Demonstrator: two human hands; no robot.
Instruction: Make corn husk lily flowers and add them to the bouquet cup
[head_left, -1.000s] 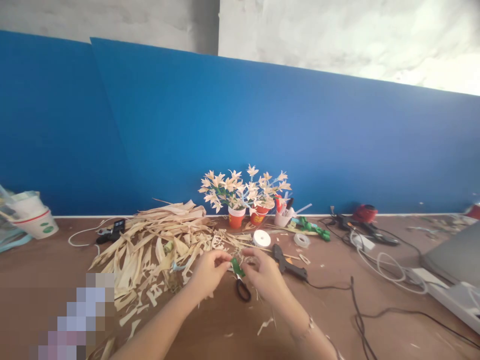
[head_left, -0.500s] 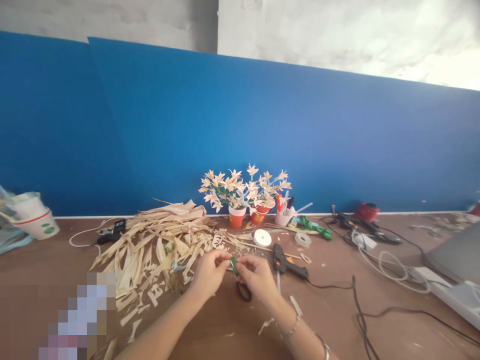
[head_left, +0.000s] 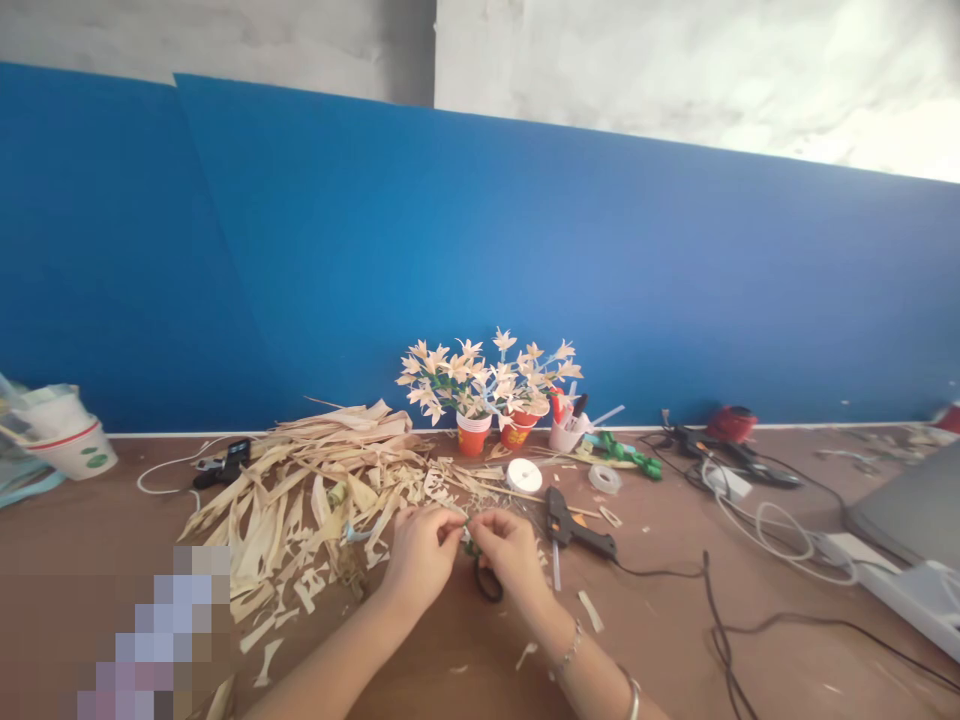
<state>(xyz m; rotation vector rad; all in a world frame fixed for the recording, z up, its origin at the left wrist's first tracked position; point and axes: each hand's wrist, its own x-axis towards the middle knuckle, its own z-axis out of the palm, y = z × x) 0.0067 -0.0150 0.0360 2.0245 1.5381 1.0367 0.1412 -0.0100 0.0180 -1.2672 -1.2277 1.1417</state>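
My left hand (head_left: 424,556) and my right hand (head_left: 513,556) meet over the middle of the table, fingertips pinched close together. Between them shows a small piece of green strip (head_left: 470,546), mostly hidden by the fingers. Just below, a black loop handle (head_left: 490,583), like that of scissors, lies on the table partly behind my right hand. To the right of that hand rests a black glue gun (head_left: 574,527) with a clear stick at its side. Beside my left hand spreads a heap of dry corn husks (head_left: 300,480) and cut scraps.
Husk flowers (head_left: 487,370) stand in red cups (head_left: 474,437) against the blue panel (head_left: 525,220). Nearby are a white roll (head_left: 523,476), a clear tape roll (head_left: 604,479) and a cup of tools (head_left: 567,435). Cables and a power strip (head_left: 900,590) lie right; a white cup (head_left: 79,450) stands left.
Both hands have turned slightly and come closer together at the fingertips. The green strip, clearly visible before, is now mostly covered by the fingers.
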